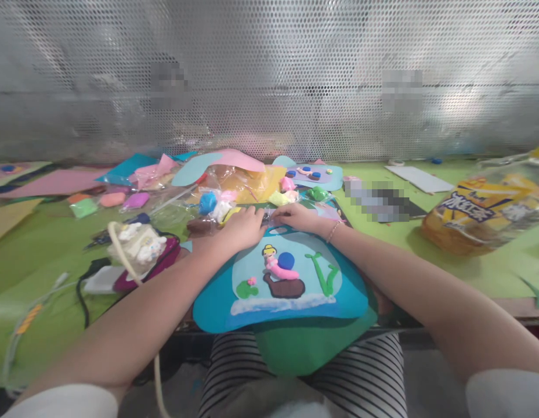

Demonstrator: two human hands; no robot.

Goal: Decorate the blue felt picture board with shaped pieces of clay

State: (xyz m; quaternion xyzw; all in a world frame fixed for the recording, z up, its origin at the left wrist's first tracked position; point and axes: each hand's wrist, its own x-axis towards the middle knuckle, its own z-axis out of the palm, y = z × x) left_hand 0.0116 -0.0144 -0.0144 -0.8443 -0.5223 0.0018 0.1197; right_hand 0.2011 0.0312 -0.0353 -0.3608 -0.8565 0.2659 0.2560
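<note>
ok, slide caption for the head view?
Left hand and right hand close together at the far edge of a blue decorated panel, colorful lumps beyond, drink bottle at right.

Two hands (248,226) at one table (38,244), folks! One blue-bordered picture (208,307), and I'm counting: one blue disc (286,261), one brown shape (287,288), one pink body (289,274), one yellow hat (269,248), one green leaf (245,289), one pink flower (252,281)! One bracelet (334,231), too, and there, one big bottle (482,209) of amber drink!

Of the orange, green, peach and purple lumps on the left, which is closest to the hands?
The purple lump, at the right end; the peach lump, green lump and orange lump lie farther left.
</note>
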